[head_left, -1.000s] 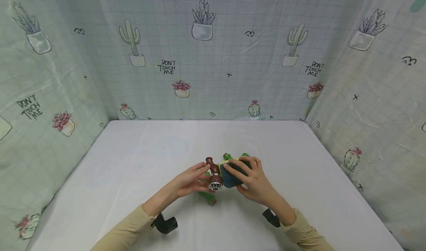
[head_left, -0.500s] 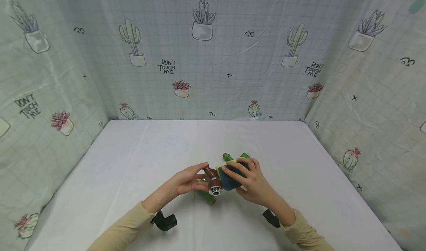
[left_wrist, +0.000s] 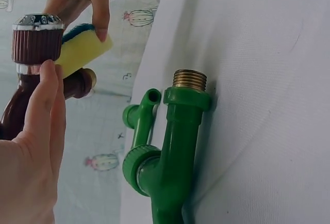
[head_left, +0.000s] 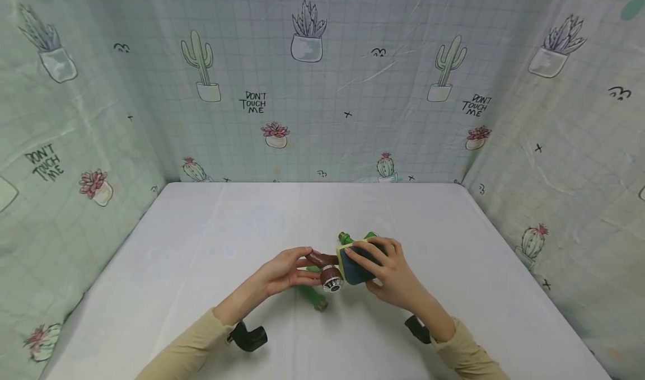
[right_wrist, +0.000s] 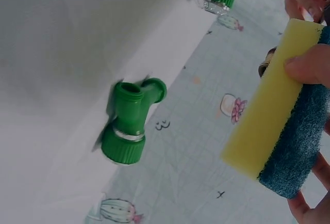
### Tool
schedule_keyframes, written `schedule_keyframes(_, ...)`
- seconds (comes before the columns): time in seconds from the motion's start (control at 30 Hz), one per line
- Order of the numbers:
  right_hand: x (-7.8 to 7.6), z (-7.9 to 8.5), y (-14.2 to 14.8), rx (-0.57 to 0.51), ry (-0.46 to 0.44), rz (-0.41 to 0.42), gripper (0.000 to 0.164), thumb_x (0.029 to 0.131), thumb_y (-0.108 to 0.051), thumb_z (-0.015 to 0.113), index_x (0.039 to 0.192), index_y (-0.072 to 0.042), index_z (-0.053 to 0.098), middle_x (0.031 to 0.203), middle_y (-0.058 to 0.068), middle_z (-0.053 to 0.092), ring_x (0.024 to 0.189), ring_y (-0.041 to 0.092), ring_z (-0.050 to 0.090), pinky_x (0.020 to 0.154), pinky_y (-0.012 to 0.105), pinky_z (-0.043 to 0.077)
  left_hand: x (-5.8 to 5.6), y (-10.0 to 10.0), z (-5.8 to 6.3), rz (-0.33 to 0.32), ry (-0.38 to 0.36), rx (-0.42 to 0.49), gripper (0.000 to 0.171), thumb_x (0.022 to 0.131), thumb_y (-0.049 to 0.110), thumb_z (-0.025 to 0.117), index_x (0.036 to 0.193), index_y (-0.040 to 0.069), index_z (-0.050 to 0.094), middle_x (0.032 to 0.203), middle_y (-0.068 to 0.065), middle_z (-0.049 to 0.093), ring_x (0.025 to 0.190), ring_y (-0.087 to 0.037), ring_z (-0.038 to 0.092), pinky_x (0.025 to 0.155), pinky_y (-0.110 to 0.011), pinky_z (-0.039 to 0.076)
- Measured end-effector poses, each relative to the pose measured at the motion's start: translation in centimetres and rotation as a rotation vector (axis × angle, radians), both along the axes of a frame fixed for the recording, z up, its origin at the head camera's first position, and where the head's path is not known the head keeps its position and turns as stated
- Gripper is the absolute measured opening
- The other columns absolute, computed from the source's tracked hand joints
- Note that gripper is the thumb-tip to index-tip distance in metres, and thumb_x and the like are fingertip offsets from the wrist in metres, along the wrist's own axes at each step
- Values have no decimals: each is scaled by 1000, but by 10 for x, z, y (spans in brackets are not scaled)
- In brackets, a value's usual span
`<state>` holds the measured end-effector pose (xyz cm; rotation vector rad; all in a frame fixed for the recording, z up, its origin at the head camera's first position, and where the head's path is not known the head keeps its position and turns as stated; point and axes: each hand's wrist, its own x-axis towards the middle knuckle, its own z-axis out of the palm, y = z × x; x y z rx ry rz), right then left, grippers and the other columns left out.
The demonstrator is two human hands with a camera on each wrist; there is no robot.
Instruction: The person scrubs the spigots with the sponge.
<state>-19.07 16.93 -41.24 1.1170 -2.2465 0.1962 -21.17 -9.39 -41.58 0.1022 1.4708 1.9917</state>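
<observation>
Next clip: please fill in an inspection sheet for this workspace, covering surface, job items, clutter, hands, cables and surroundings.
Surface: white table, faint bluish marks in places.
Job items: brown tap, held up; two-layer sponge, yellow and dark blue, close to the tap; contact is hard to confirm.
Clutter: two green taps lying on the table; black objects beside the forearms, unclear what.
Hands: left hand holds the brown tap; right hand grips the sponge.
Cables: nothing seen.
Surroundings: sheet with cactus prints on three sides.

White table (head_left: 242, 223), apparently 2 green taps (left_wrist: 181, 131)
</observation>
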Motion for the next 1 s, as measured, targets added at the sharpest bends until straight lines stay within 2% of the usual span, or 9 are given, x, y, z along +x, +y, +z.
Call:
schedule_keyframes(0.13, -1, -3, 7, -30, -7, -10, 83, 55, -14, 80, 131, -19, 46, 127, 7, 46, 112, 29, 37, 85, 48, 31, 0, -1, 2, -30, 36, -1, 39, 94, 23, 42, 122, -3, 40, 118, -19, 47, 104, -33, 58, 87, -41, 48)
schedule_keyframes(0.3, -3, -5, 14, -69, -42, -22, 81, 56, -14, 79, 130, -19, 46, 126, 5, 47, 112, 28, 36, 86, 48, 31, 1, -5, 7, -113, 100, 7, 42, 94, 16, 44, 128, -8, 37, 126, -23, 44, 99, -27, 61, 86, -41, 49)
schedule_keyframes(0.4, -5, -4, 17, -89, -50, -22, 80, 57, -13, 78, 130, -19, 46, 126, 6, 47, 112, 28, 37, 86, 49, 32, 2, -7, 9, -159, 95, 36, 43, 91, 9, 46, 129, -8, 36, 125, -24, 45, 96, -25, 63, 85, -41, 49)
schedule_keyframes(0.5, -7, -3, 17, -107, -46, -14, 79, 56, -11, 78, 129, -18, 47, 125, 6, 47, 112, 29, 37, 87, 50, 32, 3, -9, 10, -211, 66, 79, 44, 87, 2, 49, 129, -7, 37, 119, -19, 49, 95, -26, 63, 84, -41, 50)
schedule_keyframes(0.6, -10, -1, 17, -122, -40, -7, 79, 56, -12, 79, 129, -17, 48, 126, 7, 48, 113, 30, 37, 88, 50, 32, 1, -9, 8, -305, 75, 115, 49, 83, -3, 49, 130, -6, 36, 117, -13, 53, 97, -27, 62, 84, -43, 50)
schedule_keyframes(0.7, -12, 1, 15, -130, -47, 1, 78, 58, -13, 78, 129, -18, 47, 126, 6, 47, 113, 30, 36, 89, 51, 31, -1, -7, 5, -416, 113, 128, 54, 80, -5, 47, 133, -4, 35, 119, -8, 53, 97, -25, 62, 85, -44, 49)
schedule_keyframes(0.77, -13, 2, 13, -133, -56, 5, 78, 58, -14, 78, 130, -18, 47, 127, 6, 47, 114, 29, 36, 89, 51, 31, -2, -5, 3, -462, 120, 130, 54, 78, -7, 47, 132, -1, 38, 118, -6, 53, 96, -24, 62, 85, -44, 49)
schedule_keyframes(0.87, -13, 3, 10, -146, -76, 10, 78, 58, -14, 78, 130, -18, 47, 127, 5, 46, 114, 29, 35, 89, 51, 31, -2, -3, 2, -481, 83, 138, 49, 76, -10, 47, 122, 7, 45, 113, -6, 54, 94, -26, 63, 82, -42, 50)
schedule_keyframes(1.0, -13, 3, 7, -162, -119, 16, 79, 58, -13, 79, 130, -19, 46, 127, 4, 46, 114, 26, 34, 88, 50, 32, 2, 1, 5, -494, 32, 146, 44, 75, -11, 47, 110, 15, 41, 108, -6, 56, 93, -28, 62, 79, -39, 51)
